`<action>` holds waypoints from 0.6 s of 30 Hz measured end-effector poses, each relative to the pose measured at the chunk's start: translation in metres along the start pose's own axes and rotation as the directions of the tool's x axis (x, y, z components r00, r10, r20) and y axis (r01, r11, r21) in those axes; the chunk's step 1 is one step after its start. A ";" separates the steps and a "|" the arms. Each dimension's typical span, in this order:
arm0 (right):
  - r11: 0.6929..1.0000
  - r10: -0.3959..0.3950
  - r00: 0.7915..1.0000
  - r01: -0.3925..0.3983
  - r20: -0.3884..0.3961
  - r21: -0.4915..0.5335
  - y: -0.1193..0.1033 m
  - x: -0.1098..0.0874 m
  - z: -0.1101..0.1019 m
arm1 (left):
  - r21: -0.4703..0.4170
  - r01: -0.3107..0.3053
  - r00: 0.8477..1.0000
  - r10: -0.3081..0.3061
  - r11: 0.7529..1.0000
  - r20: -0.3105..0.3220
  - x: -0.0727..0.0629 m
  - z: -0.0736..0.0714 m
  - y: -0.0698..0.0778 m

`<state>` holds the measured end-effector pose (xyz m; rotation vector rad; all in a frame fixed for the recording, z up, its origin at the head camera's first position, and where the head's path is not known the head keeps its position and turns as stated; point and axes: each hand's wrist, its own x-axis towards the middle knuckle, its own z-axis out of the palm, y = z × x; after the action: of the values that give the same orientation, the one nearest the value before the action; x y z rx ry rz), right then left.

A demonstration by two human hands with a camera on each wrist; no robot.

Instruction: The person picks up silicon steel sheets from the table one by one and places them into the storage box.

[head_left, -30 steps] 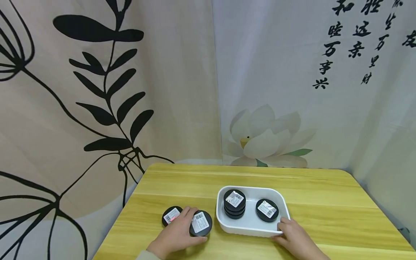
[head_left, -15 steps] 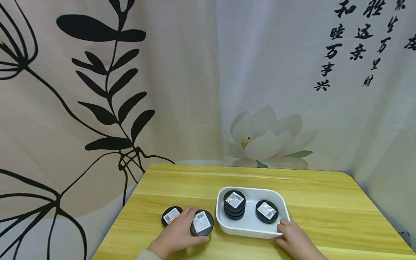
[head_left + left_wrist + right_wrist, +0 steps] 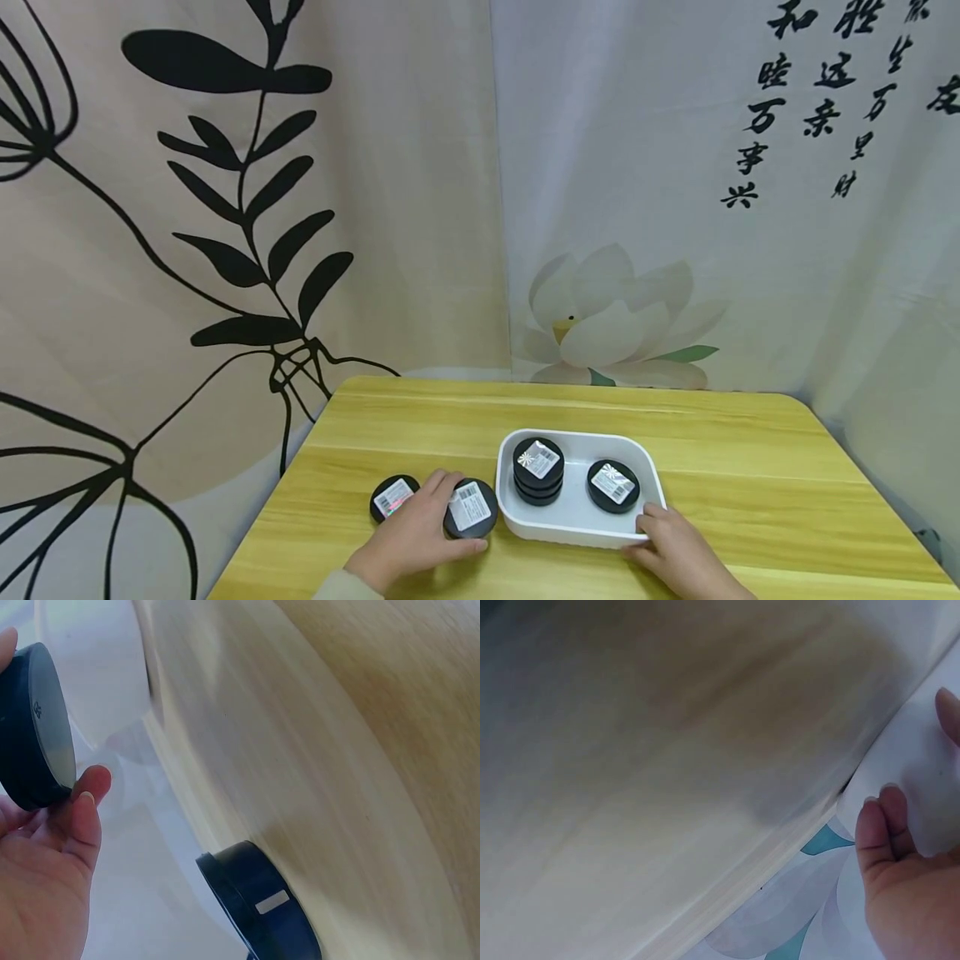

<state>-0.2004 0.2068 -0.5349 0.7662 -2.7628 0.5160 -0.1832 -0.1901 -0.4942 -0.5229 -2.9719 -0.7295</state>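
Note:
My left hand (image 3: 420, 533) pinches a flat round black jar (image 3: 471, 508) with a white barcode label, at the left end of the white tray (image 3: 566, 536). In the left wrist view the held jar (image 3: 22, 742) is tilted, its pale underside showing, and it is raised off the table. Another black jar (image 3: 392, 497) sits on the table left of that hand, partly behind it. My right hand (image 3: 678, 554) grips the tray's front right corner, thumb and fingers on its wall. Inside the tray, a stack of black jars (image 3: 538, 462) stands at left and a single jar (image 3: 612, 486) at right.
The yellow wood-grain table (image 3: 780, 483) carries everything. Directly behind its far edge hangs a printed curtain (image 3: 420, 208) with plants, a lotus and black writing.
My left hand has shifted slightly right with the jar, closer to the tray. My right hand keeps its grip on the tray, and the jars inside look the same.

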 end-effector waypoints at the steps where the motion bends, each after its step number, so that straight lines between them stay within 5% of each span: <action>1: 1.000 -0.008 1.000 0.008 -0.013 -0.002 0.000 0.000 0.001 | 0.002 -0.009 1.000 0.009 1.000 -0.004 0.000 0.001 0.000; 18: 0.999 -0.037 0.998 0.038 -0.055 0.001 0.001 -0.001 0.001 | 0.000 -0.009 1.000 0.009 1.000 0.007 0.002 -0.002 0.007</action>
<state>-0.2006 0.2076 -0.5363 0.7908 -2.6926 0.5252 -0.1828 -0.1844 -0.4891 -0.5390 -2.9741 -0.7285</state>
